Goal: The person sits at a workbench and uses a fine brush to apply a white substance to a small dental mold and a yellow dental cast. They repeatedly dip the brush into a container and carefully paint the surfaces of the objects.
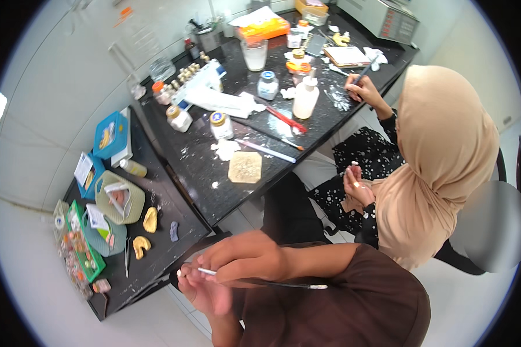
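- Gripping a thin dark-handled tool in the right hand, fingers curled around the shaft and blurred.
- Pinching a small white piece at the fingertips of the left hand, palm turned up, with 1 pale end of the tool near the piece; cannot tell contact from gap.
- On the side bench, ahead and to the left of both hands: 2 yellow dental casts, 1 grey-blue mould, tweezers.
- On the black table, beyond: beige tile, white powder heap just beside, pump bottle upright farther back.
- Seated to the right: co-worker, with 1 hand around a pen-like tool above the table, the other holding a pale piece.
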